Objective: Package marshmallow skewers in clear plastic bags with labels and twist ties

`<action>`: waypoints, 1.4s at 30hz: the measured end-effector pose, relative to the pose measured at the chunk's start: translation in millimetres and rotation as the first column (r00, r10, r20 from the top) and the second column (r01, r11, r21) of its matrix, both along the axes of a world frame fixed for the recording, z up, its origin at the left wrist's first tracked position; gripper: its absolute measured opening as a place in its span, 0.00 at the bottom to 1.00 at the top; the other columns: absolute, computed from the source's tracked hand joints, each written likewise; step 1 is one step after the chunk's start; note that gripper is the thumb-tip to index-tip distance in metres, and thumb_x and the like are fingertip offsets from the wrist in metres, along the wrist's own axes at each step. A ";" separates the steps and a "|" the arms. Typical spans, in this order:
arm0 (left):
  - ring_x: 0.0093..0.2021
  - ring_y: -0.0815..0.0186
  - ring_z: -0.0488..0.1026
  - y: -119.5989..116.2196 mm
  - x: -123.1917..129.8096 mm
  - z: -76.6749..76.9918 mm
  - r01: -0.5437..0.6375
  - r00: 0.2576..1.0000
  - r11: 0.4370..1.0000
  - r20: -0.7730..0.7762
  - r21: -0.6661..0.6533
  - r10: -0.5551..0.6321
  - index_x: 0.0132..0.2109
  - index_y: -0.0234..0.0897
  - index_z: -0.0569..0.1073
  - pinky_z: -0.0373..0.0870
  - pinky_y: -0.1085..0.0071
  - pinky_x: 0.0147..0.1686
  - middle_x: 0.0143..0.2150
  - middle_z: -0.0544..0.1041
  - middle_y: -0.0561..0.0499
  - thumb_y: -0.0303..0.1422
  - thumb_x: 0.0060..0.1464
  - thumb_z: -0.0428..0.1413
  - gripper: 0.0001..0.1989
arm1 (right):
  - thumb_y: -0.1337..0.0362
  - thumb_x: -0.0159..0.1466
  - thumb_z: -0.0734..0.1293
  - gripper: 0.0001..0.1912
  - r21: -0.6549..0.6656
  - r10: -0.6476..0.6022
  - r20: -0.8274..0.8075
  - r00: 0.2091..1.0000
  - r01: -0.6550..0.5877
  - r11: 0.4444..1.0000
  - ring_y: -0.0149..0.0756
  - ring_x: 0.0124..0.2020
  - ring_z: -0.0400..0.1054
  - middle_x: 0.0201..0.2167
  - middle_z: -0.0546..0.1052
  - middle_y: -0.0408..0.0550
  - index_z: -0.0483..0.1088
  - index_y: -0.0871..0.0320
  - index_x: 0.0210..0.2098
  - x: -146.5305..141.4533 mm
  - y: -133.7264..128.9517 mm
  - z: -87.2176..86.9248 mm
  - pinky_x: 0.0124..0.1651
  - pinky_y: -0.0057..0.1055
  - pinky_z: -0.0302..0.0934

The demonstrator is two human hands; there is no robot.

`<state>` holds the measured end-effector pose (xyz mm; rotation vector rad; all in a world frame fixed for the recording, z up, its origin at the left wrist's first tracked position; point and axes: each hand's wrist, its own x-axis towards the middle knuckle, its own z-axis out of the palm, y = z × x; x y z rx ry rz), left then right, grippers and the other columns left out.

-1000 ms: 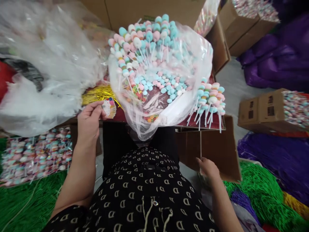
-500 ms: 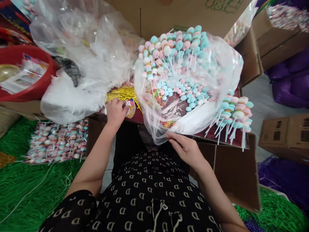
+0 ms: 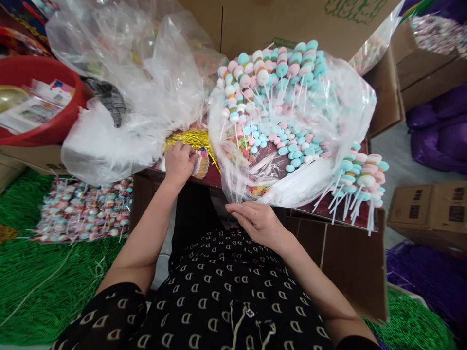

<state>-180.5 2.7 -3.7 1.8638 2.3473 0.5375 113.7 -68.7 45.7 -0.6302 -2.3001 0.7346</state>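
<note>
My left hand (image 3: 180, 164) rests at the table's front edge with its fingers curled together. It touches a small fanned stack of printed cards (image 3: 201, 164), beside a pile of gold twist ties (image 3: 193, 139). What its fingertips pinch is hidden. My right hand (image 3: 260, 222) is in front of the table edge, fingers pressed together, just below an open clear plastic bag (image 3: 233, 182). Nothing I can name shows in it. On and around the bag lie marshmallow skewers (image 3: 262, 77), loose pastel marshmallows (image 3: 295, 155), gummy rings (image 3: 258, 189) and white sticks (image 3: 297, 187).
More marshmallow skewers (image 3: 359, 177) overhang the table's right corner. Crumpled plastic bags (image 3: 146, 87) and a red basin (image 3: 71, 114) stand at left. A large cardboard box (image 3: 251, 22) is behind. Wrapped skewers (image 3: 85, 209) lie low at left, cartons (image 3: 430, 209) at right.
My right hand has moved left along the table edge, away from the bag's lower rim. My left hand stays by the cards and twist ties. The view has shifted slightly.
</note>
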 end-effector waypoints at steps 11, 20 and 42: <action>0.52 0.43 0.74 10.7 -0.2 0.2 -0.014 1.000 0.999 -0.016 0.029 0.015 0.39 0.37 0.76 0.63 0.50 0.54 0.47 0.80 0.35 0.31 0.63 0.54 0.06 | 0.64 0.75 0.64 0.14 -0.134 0.008 0.007 1.000 -0.007 0.991 0.37 0.40 0.84 0.43 0.88 0.50 0.80 0.54 0.54 -8.9 3.2 -12.1 0.46 0.34 0.79; 0.50 0.53 0.75 -4.6 13.5 -6.1 0.211 0.963 0.880 0.061 0.426 -0.261 0.39 0.42 0.71 0.57 0.49 0.68 0.44 0.80 0.42 0.41 0.71 0.47 0.14 | 0.51 0.74 0.65 0.20 -0.502 -0.374 -0.046 0.926 0.303 0.810 0.40 0.41 0.83 0.48 0.86 0.49 0.78 0.53 0.59 -46.8 51.1 -12.3 0.51 0.41 0.79; 0.28 0.68 0.62 -36.8 55.2 37.0 0.142 0.612 0.974 0.758 0.177 -0.227 0.30 0.39 0.69 0.60 0.69 0.32 0.25 0.67 0.55 0.54 0.62 0.56 0.24 | 0.37 0.62 0.72 0.28 -0.676 -0.623 -0.190 0.759 0.359 0.644 0.27 0.18 0.60 0.14 0.66 0.34 0.65 0.53 0.24 -50.6 71.5 -17.8 0.28 0.28 0.59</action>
